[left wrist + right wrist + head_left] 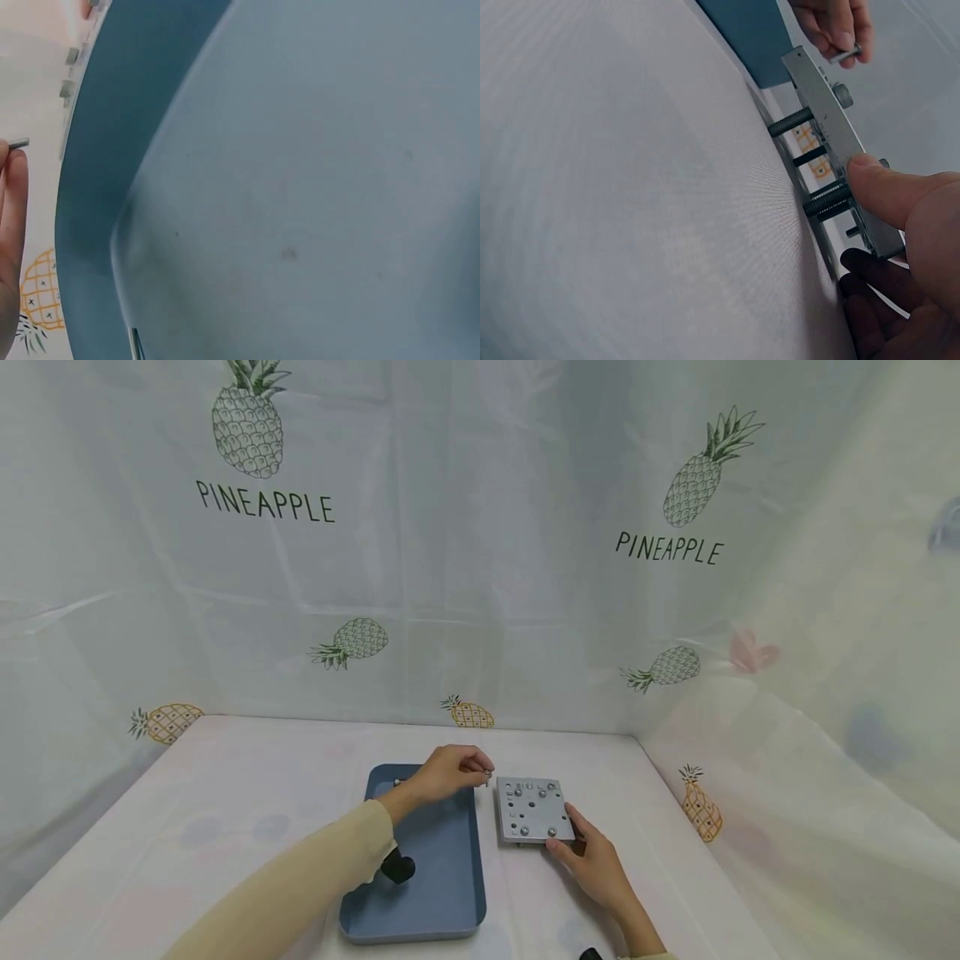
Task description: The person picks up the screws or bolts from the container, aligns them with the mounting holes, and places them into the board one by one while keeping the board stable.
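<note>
My left hand [453, 770] pinches a small metal screw [488, 775] between thumb and fingers, just past the tray's right edge. Its shank [20, 142] also shows in the left wrist view. A square silver metal plate [534, 810] with holes and several bolt heads on its face is gripped by my right hand [596, 864] at the near right corner. In the right wrist view the right thumb [877, 184] presses on the plate's top face, with fingers below. Threaded bolt shanks [829, 201] stick out beneath the plate. The screw is apart from the plate, to its left.
A blue-grey tray [442, 893] lies left of the plate, under the left forearm. Small metal hardware [398, 782] sits at its far end, partly hidden by the arm. A pineapple-print curtain [480, 568] hangs behind the white-covered table [247, 793].
</note>
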The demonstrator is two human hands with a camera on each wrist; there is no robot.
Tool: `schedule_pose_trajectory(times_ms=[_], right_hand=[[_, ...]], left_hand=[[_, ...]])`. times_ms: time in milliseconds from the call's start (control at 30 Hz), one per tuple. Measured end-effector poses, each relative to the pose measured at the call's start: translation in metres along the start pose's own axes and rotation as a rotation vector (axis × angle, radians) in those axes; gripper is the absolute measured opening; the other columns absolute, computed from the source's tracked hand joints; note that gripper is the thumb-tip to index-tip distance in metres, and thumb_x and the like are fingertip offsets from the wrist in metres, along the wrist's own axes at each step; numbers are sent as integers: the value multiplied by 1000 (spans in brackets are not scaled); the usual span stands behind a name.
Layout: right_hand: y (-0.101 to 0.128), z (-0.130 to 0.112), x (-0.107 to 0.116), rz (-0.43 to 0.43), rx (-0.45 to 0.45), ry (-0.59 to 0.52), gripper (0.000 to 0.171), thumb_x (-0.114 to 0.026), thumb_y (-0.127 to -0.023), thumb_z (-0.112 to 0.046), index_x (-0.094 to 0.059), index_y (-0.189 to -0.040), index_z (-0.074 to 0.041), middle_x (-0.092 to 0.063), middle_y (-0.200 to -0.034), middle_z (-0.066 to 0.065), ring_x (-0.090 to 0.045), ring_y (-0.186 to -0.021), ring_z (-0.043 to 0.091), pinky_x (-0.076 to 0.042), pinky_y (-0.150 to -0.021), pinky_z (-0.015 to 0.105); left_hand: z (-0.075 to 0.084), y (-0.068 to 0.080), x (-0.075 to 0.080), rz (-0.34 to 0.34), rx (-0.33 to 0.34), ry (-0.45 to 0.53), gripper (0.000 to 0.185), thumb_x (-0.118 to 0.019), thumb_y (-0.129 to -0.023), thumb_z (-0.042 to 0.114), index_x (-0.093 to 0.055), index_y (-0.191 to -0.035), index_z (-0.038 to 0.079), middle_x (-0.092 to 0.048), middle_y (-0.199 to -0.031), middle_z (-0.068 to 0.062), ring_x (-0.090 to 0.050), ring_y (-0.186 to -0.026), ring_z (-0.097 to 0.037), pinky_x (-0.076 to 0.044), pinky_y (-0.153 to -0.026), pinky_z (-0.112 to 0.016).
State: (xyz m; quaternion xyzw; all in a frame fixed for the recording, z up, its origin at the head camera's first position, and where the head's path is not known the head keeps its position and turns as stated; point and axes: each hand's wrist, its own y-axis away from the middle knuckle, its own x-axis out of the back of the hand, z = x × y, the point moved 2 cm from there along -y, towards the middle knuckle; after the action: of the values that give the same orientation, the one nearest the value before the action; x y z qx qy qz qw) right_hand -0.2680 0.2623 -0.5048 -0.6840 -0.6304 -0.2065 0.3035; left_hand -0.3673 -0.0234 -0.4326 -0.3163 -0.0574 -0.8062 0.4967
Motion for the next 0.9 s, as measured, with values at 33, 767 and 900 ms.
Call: schedule_pose_trajectory(times_ms=[33, 767, 900], right_hand=[[0, 0, 0, 1, -1, 1, 86, -80, -96, -38, -40, -163, -4, -57, -153, 24, -63, -133, 33, -50, -110, 50], [2, -4, 2, 8, 11, -9, 82, -80, -97, -36, -41, -161, -3, -62, -147, 21, -67, -122, 24, -54, -105, 45], [2, -5, 2, 9, 15, -9, 82, -80, -96, -35, -42, -161, -2, -63, -146, 21, -68, -121, 25, -54, -104, 44]], left_hand=[[0, -1, -1, -2, 4, 10, 17, -74, -101, 11, -76, -117, 7, -75, -101, 2, -71, -94, -11, -60, -86, -33], [-6, -34, -22, -8, 15, 38, 18, -76, -100, 13, -77, -117, 13, -75, -104, 8, -68, -97, -9, -56, -89, -33], [-3, -35, -26, -11, 0, 30, 17, -76, -99, 10, -77, -117, 10, -76, -106, 4, -68, -97, -10, -56, -89, -35]])
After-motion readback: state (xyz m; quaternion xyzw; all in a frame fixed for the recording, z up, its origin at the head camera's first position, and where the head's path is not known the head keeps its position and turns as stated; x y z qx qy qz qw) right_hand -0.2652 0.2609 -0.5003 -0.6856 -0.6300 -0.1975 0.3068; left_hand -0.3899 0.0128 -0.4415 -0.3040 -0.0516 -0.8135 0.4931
